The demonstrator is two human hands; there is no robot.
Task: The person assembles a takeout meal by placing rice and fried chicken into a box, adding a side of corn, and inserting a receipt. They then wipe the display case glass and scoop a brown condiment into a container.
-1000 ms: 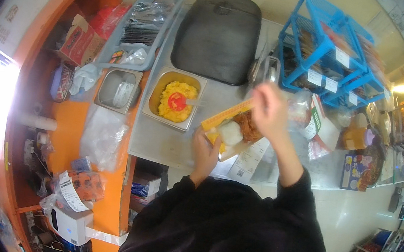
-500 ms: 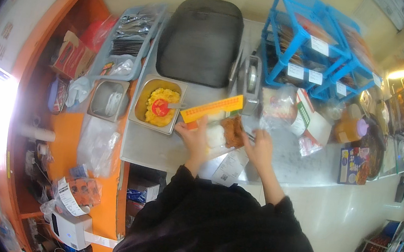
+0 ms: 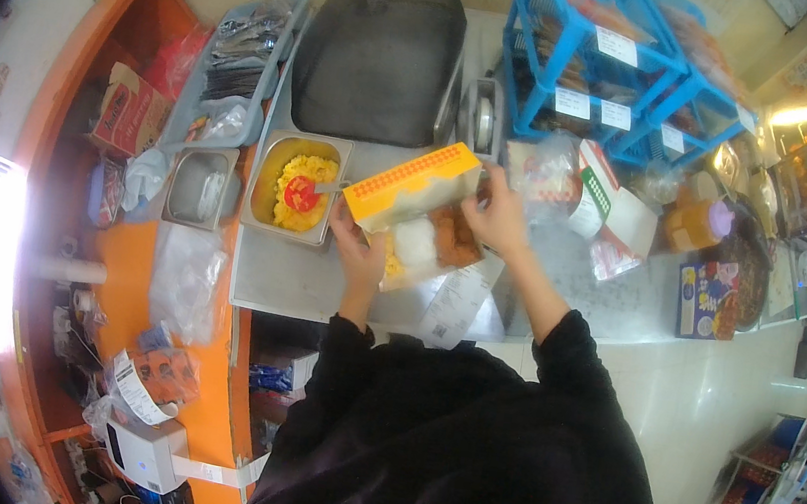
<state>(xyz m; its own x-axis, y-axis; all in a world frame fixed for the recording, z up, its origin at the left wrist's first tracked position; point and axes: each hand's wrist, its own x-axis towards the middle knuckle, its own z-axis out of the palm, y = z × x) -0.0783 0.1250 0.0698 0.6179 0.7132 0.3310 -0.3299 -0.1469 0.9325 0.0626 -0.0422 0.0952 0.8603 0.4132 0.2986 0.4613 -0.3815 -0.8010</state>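
A yellow and white cardboard meal box [image 3: 413, 189] is in front of me with its lid raised. Inside lie white rice [image 3: 416, 241], a browned piece of fried food [image 3: 455, 236] and some yellow food [image 3: 392, 260]. My left hand [image 3: 358, 259] grips the box's left side, thumb near the yellow food. At the right end of the lid, the fingers of my right hand [image 3: 503, 214] close on the cardboard. Beside the box a steel pan [image 3: 255, 189] holds scrambled-egg-like yellow food [image 3: 297, 182] and a red spoon [image 3: 301, 193]. A printed paper slip [image 3: 453, 306] lies by the box's near edge.
Behind stands a large dark tray [image 3: 379, 58], with blue stacked baskets [image 3: 536, 77] to its right. Plastic packets [image 3: 546, 174], a sauce bottle [image 3: 697, 226] and a patterned box [image 3: 707, 301] sit at right. An emptier steel pan [image 3: 200, 189] and label printer [image 3: 142, 452] are at left.
My right hand has moved up from the box's right edge to the end of the lid. The lid now leans more over the food. The whole view has shifted slightly.
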